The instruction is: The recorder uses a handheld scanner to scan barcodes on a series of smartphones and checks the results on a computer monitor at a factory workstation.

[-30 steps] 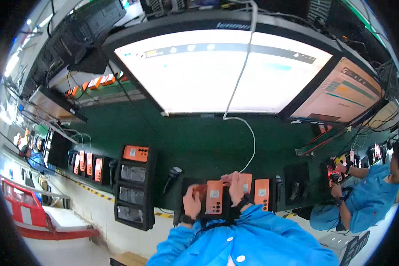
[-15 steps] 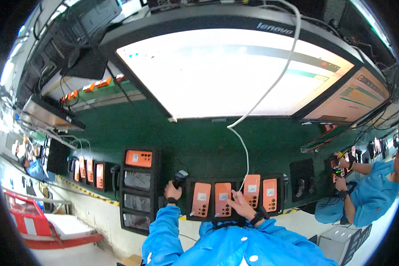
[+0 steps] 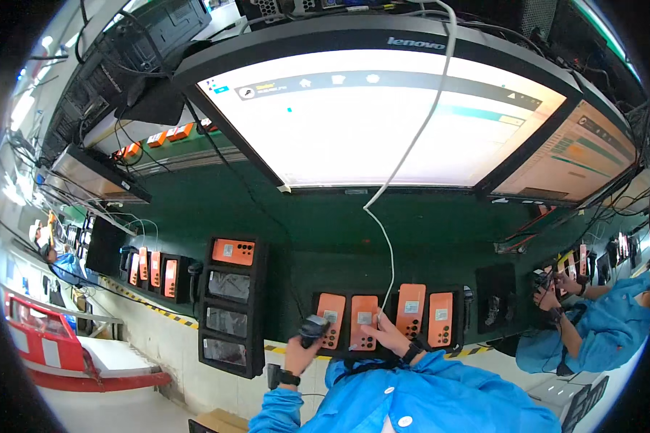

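Note:
My left hand point(image 3: 298, 355) is wrapped around a dark handheld barcode scanner point(image 3: 313, 330), raised beside the leftmost orange phone point(image 3: 330, 312). Several orange phones lie back up, camera lenses showing, in a black foam tray point(image 3: 345, 294) in front of me. Over the second orange phone point(image 3: 363, 315) my right hand point(image 3: 390, 335) is closed, its fingertips pinching the lower end of a white cable point(image 3: 391, 252). The cable's tip is hidden by the fingers. To the right lie a third orange phone point(image 3: 410, 303) and another orange phone point(image 3: 440, 317).
A large monitor point(image 3: 383, 130) spans the back of the green mat point(image 3: 318, 231). On the left stands a black foam tray point(image 3: 254, 325) with one orange phone point(image 3: 233, 251) and bagged dark items. A co-worker in a blue sleeve point(image 3: 592, 317) works at the right.
My left hand has picked the scanner up off the mat and brought it nearer and to the right, beside the leftmost phone. My right hand has shifted slightly toward me with the cable.

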Action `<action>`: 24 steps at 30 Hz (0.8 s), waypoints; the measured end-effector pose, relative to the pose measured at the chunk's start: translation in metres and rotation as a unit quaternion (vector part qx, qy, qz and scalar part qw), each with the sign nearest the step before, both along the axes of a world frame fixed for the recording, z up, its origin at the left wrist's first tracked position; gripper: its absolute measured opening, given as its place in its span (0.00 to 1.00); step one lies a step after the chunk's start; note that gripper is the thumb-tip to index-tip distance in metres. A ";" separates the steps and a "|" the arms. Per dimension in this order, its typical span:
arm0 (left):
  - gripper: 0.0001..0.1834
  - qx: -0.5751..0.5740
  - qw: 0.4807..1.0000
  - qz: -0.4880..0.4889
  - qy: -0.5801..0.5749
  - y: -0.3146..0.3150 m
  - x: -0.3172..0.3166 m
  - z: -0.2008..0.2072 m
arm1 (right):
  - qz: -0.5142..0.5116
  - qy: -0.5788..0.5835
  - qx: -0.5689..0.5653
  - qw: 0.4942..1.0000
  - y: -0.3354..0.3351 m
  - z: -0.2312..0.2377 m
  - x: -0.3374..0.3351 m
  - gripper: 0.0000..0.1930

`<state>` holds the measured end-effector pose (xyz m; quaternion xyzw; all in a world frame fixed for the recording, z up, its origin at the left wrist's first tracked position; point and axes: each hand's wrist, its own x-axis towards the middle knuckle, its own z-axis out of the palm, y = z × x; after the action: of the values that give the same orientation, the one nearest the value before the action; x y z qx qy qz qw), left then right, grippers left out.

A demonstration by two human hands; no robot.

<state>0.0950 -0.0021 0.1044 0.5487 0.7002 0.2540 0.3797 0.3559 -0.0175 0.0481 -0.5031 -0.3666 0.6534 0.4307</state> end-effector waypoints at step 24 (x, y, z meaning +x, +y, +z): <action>0.17 -0.037 0.998 -0.049 -0.013 -0.062 0.069 -0.009 | 0.013 0.043 0.014 0.999 -0.001 0.024 0.011 0.18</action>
<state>0.1643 -0.0642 0.0957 0.5644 0.6766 0.2162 0.4206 0.3671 -0.0185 0.0723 -0.4640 -0.3635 0.6747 0.4442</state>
